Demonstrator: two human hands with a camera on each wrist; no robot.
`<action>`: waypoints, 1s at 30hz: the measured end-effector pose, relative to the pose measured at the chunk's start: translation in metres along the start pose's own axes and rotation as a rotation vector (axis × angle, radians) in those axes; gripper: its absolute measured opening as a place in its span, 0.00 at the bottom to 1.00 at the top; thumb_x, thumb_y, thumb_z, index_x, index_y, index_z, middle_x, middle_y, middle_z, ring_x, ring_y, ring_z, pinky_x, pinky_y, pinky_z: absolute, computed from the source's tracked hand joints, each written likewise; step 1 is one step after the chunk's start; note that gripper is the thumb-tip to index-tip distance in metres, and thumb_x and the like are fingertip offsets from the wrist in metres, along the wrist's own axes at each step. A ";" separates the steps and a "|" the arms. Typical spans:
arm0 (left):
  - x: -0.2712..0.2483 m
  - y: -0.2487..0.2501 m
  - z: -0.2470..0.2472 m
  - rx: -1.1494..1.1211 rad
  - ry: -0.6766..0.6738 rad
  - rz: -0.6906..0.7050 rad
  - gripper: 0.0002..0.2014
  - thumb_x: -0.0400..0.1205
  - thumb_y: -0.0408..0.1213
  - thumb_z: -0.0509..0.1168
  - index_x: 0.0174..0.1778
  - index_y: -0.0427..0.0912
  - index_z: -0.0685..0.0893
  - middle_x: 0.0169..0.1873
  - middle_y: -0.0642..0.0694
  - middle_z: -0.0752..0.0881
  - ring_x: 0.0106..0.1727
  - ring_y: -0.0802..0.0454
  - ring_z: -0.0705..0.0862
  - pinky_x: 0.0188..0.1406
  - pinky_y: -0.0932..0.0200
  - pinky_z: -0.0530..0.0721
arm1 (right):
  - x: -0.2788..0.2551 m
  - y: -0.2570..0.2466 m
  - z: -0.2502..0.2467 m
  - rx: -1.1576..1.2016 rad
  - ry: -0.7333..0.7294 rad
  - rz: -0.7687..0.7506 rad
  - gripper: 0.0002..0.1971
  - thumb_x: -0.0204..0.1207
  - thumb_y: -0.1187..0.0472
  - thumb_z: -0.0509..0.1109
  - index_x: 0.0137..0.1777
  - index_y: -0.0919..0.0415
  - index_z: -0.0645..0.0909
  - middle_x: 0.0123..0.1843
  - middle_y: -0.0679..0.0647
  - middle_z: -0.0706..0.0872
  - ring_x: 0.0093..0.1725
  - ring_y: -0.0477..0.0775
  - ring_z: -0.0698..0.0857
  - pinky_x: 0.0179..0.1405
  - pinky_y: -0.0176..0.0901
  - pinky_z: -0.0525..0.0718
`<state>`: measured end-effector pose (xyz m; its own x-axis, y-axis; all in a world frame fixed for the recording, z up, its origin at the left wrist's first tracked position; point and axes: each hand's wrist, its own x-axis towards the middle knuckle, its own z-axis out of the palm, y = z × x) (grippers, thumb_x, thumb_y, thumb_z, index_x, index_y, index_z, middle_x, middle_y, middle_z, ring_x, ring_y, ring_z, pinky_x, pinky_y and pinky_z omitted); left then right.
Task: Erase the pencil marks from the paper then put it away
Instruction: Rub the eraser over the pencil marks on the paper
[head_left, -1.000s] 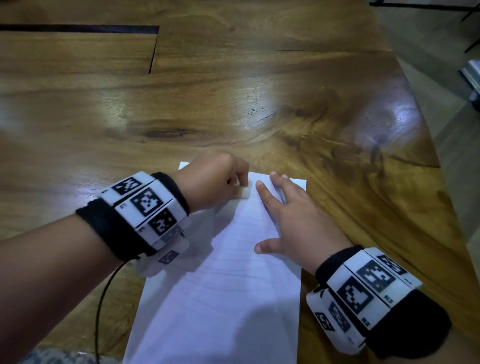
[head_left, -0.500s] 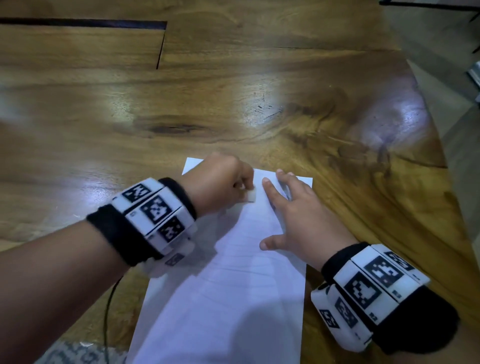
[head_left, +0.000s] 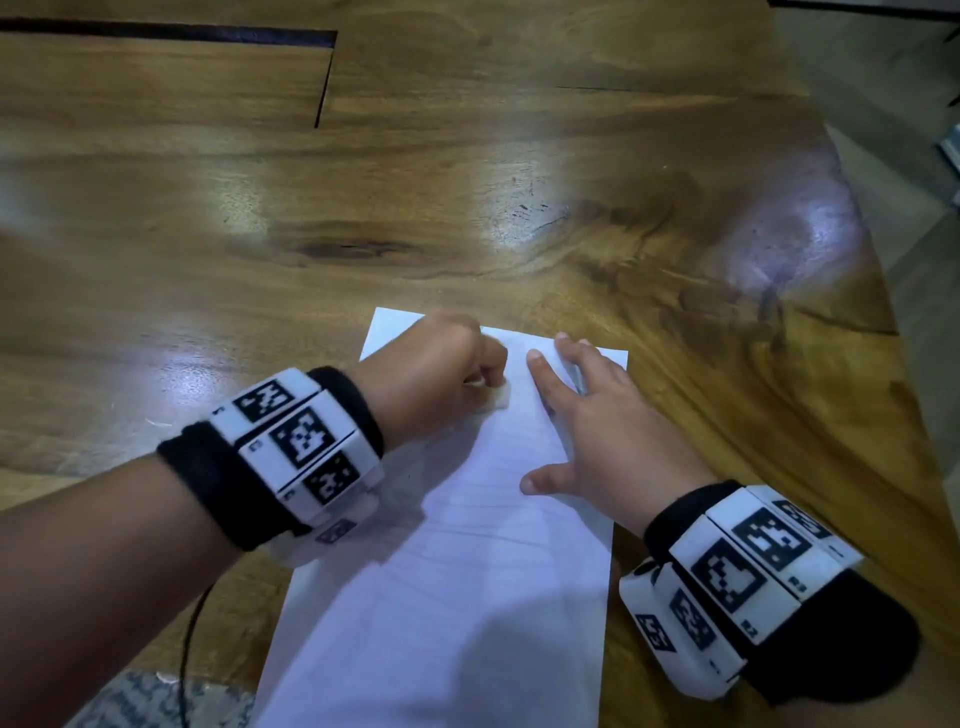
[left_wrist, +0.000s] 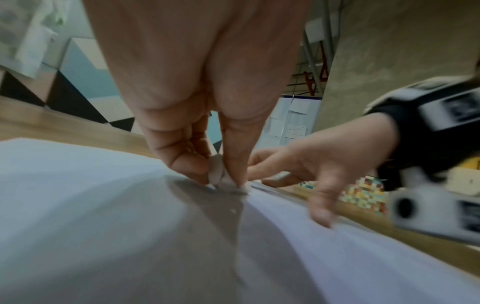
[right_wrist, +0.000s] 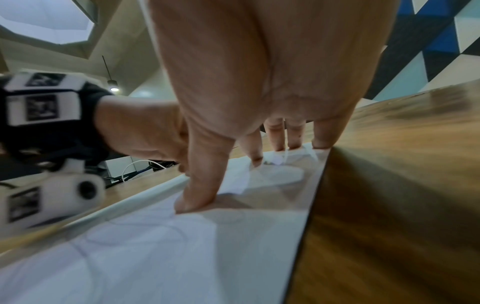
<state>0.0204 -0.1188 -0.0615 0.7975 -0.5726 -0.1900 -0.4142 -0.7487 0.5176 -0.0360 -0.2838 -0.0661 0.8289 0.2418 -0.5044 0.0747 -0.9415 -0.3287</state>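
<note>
On the table (head_left: 467, 182) lies the paper (head_left: 467, 597), lengthwise away from the person. At its far end the left hand (head_left: 431, 374) pinches an eraser (head_left: 497, 400) and presses it onto the sheet. Just to the right, the right hand (head_left: 597, 431) lies flat with fingers spread, holding the paper down.

Paper (head_left: 457, 597) on table (head_left: 467, 156) (near edge)

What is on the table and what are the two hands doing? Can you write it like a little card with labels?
Table: glossy brown wooden table
Paper: white rectangular sheet of paper, flat on the table
Eraser: small white eraser, tip on the paper
Left hand: left hand pinches the eraser
Right hand: right hand, fingers spread, presses the paper
Pencil marks: faint lines near the thumb in the right wrist view
</note>
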 end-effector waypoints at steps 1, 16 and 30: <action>-0.009 -0.001 0.002 -0.010 -0.032 0.036 0.08 0.72 0.41 0.68 0.31 0.41 0.84 0.30 0.43 0.80 0.33 0.47 0.76 0.30 0.60 0.64 | 0.000 0.000 0.000 0.003 0.002 0.000 0.55 0.68 0.42 0.75 0.83 0.46 0.38 0.84 0.45 0.32 0.82 0.47 0.35 0.79 0.39 0.48; -0.034 0.000 0.009 -0.069 -0.185 0.065 0.07 0.73 0.39 0.71 0.29 0.47 0.82 0.27 0.56 0.72 0.29 0.58 0.73 0.28 0.71 0.65 | -0.002 -0.002 -0.002 0.011 0.008 -0.007 0.54 0.69 0.42 0.75 0.83 0.46 0.38 0.84 0.45 0.32 0.82 0.47 0.34 0.79 0.40 0.49; -0.046 0.003 0.020 -0.107 -0.140 0.032 0.07 0.73 0.39 0.68 0.29 0.45 0.83 0.27 0.56 0.71 0.27 0.65 0.74 0.31 0.78 0.67 | -0.001 0.002 0.002 0.030 0.042 -0.039 0.54 0.68 0.41 0.75 0.83 0.47 0.39 0.84 0.45 0.32 0.82 0.47 0.34 0.79 0.38 0.46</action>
<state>-0.0258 -0.1013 -0.0679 0.7127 -0.6422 -0.2822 -0.3838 -0.6937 0.6095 -0.0381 -0.2852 -0.0678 0.8482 0.2676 -0.4570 0.0912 -0.9239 -0.3716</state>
